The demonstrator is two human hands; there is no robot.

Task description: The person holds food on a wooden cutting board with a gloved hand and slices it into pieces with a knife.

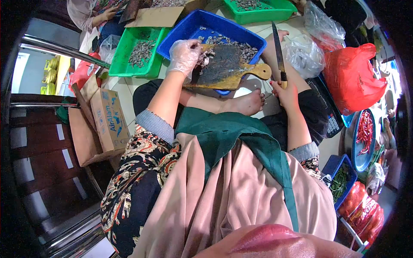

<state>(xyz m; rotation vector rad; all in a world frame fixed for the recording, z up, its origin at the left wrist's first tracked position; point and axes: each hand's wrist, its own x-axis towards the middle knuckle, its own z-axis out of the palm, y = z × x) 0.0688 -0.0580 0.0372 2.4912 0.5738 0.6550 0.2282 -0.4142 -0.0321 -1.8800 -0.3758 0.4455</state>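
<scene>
My left hand (183, 56), in a clear plastic glove, is curled at the left edge of a worn wooden cutting board (226, 62). Small grey-brown chopped pieces (207, 58) lie against its fingers; what is inside the grip is partly hidden. The board rests across a blue tub (183, 32) with more such pieces in it, its handle pointing right. To the right of that handle, my right hand (286, 95) is closed around the handle of a long knife (277, 47), blade upward and apart from the board.
Green trays (118, 62) with similar pieces stand left and beyond the tub. A cardboard box (107, 120) sits at left. On the right are a red plastic bag (355, 81), a scale (329, 107), red chillies (365, 131) and green beans or chillies (339, 182). Another person's hand (105, 16) shows at upper left.
</scene>
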